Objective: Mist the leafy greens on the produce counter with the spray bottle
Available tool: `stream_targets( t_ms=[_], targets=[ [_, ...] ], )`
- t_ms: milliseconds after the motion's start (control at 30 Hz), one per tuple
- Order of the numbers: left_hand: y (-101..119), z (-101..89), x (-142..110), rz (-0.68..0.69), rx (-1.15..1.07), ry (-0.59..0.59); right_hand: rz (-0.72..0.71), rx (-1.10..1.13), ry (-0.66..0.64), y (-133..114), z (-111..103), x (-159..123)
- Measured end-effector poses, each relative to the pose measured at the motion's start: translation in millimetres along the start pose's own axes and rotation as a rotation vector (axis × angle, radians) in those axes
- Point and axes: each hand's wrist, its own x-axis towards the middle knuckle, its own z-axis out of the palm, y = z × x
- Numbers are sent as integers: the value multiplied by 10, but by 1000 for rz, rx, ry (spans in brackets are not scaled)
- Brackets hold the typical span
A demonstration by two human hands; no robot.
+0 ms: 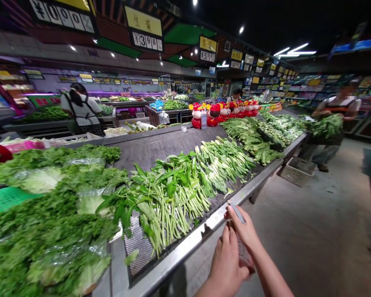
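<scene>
Both of my hands are close together at the lower right, beside the metal front edge of a vegetable stand. My right hand (246,229) has its fingers pinched around a narrow grey flat strip (237,213), whose kind I cannot make out. My left hand (225,260) is just below it, fingers closed around a small dark reddish, partly see-through thing (245,256), mostly hidden by the hands. Nearest to them on the stand lie loose water spinach stems (173,206) on black mesh. Beyond these, pale-stemmed leafy greens (224,161) are laid in a row.
Frilly lettuce (58,222), partly in clear wrap, fills the left of the stand. Red figurines (214,113) line its back. At right, a person (335,111) holds greens near a plastic crate (298,170) on the floor. Another person (80,109) stands at left, back turned. Price signs (144,29) hang above.
</scene>
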Motion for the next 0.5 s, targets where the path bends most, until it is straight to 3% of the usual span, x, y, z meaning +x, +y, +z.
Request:
stream_targets(
  t_ms=[233, 500],
  targets=[
    [-142, -147, -136, -18, 22, 33, -19, -8, 14, -82, 250, -40],
    [-270, -597, -134, 42, 58, 173, -140, 10, -46, -541, 572, 124]
  ],
)
